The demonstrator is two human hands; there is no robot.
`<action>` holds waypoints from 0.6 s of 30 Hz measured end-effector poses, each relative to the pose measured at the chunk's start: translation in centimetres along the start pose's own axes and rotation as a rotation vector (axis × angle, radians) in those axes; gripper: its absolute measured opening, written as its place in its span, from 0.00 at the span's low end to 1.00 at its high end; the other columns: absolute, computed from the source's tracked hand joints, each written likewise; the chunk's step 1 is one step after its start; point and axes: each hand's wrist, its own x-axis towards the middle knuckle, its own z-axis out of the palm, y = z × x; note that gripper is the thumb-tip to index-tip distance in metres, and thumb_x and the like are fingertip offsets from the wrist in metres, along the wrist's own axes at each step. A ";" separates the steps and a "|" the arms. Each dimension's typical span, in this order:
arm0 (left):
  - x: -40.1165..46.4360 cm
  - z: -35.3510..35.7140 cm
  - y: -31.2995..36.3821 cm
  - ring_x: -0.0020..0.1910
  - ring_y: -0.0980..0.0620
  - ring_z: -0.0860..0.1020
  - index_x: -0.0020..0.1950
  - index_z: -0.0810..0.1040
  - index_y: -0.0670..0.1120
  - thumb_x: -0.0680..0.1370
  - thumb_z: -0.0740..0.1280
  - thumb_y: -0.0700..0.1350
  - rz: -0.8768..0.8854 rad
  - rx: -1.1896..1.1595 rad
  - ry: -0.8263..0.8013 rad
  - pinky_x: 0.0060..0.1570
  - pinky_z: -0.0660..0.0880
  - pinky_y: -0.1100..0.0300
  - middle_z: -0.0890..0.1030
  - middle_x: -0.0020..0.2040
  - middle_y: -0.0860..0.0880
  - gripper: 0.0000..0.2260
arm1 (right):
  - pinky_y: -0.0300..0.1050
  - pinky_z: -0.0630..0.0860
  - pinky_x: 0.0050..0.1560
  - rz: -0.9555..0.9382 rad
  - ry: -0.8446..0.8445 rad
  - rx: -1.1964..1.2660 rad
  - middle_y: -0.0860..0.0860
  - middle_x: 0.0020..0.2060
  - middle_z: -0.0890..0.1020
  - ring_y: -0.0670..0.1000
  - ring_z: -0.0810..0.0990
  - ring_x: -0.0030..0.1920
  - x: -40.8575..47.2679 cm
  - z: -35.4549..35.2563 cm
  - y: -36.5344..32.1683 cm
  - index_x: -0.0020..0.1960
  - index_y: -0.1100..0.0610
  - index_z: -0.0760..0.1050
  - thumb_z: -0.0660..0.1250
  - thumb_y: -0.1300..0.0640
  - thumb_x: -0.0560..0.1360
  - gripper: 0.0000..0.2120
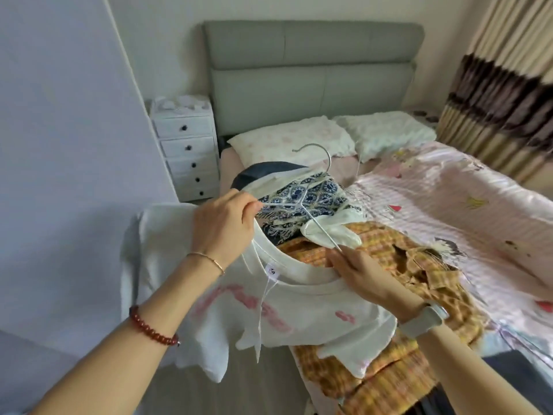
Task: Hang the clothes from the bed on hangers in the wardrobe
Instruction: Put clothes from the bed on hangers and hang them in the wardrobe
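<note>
A white T-shirt with pink print is held up over the bed's near corner, its collar facing me. A thin metal hanger sits at the collar, hook up. My left hand pinches the hanger's left arm together with the collar edge. My right hand grips the collar's right side where the hanger's right arm goes in. Under the shirt lie a yellow plaid garment, a blue-and-white patterned garment and a dark blue one.
The bed carries a pink printed quilt and two pillows below a grey headboard. A white drawer unit stands at the bed's left. A white panel rises on the left, striped curtains on the right.
</note>
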 end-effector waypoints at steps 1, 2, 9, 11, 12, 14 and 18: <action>1.4 1.1 0.8 0.32 0.44 0.78 0.38 0.80 0.45 0.74 0.62 0.47 0.010 -0.007 -0.004 0.31 0.71 0.59 0.81 0.35 0.47 0.11 | 0.40 0.68 0.37 0.007 0.021 0.039 0.48 0.31 0.72 0.45 0.70 0.33 -0.1 -1.0 0.7 0.41 0.60 0.72 0.53 0.52 0.80 0.16; 2.8 2.3 1.5 0.32 0.44 0.78 0.38 0.81 0.44 0.73 0.63 0.45 0.013 -0.016 -0.003 0.32 0.69 0.60 0.81 0.35 0.47 0.09 | 0.37 0.67 0.37 0.003 0.061 0.068 0.47 0.31 0.71 0.43 0.69 0.32 0.0 -1.9 1.2 0.40 0.58 0.70 0.52 0.51 0.80 0.16; 13.2 16.3 10.0 0.41 0.41 0.77 0.41 0.81 0.42 0.74 0.61 0.46 0.047 -0.077 -0.082 0.44 0.72 0.51 0.81 0.39 0.43 0.11 | 0.41 0.65 0.36 0.142 0.452 0.118 0.40 0.40 0.78 0.37 0.72 0.29 1.9 -10.9 11.7 0.50 0.58 0.73 0.57 0.59 0.79 0.07; 15.6 20.1 13.7 0.43 0.41 0.76 0.42 0.81 0.43 0.74 0.60 0.45 0.071 -0.108 -0.096 0.46 0.70 0.51 0.82 0.41 0.44 0.11 | 0.42 0.64 0.35 0.199 0.530 0.079 0.44 0.44 0.80 0.37 0.72 0.27 1.7 -14.2 15.1 0.52 0.57 0.73 0.57 0.58 0.79 0.07; 16.7 22.0 15.7 0.44 0.41 0.76 0.42 0.81 0.43 0.74 0.61 0.45 0.091 -0.131 -0.102 0.46 0.70 0.51 0.82 0.42 0.44 0.11 | 0.43 0.64 0.34 0.224 0.565 0.059 0.45 0.45 0.81 0.39 0.72 0.26 1.4 -15.9 16.9 0.52 0.57 0.73 0.57 0.58 0.79 0.07; 18.8 25.9 19.7 0.46 0.41 0.76 0.43 0.81 0.42 0.76 0.62 0.44 0.122 -0.185 -0.136 0.47 0.69 0.51 0.81 0.44 0.43 0.09 | 0.47 0.69 0.34 0.271 0.630 0.031 0.50 0.44 0.83 0.44 0.74 0.28 0.7 -19.0 20.6 0.50 0.53 0.74 0.57 0.59 0.79 0.07; 20.5 34.7 25.6 0.54 0.42 0.74 0.54 0.80 0.44 0.78 0.60 0.45 0.169 -0.168 -0.331 0.54 0.66 0.53 0.79 0.54 0.44 0.11 | 0.52 0.72 0.45 0.504 0.663 -0.033 0.51 0.47 0.83 0.60 0.78 0.48 -0.2 -22.0 28.4 0.52 0.52 0.75 0.56 0.56 0.79 0.09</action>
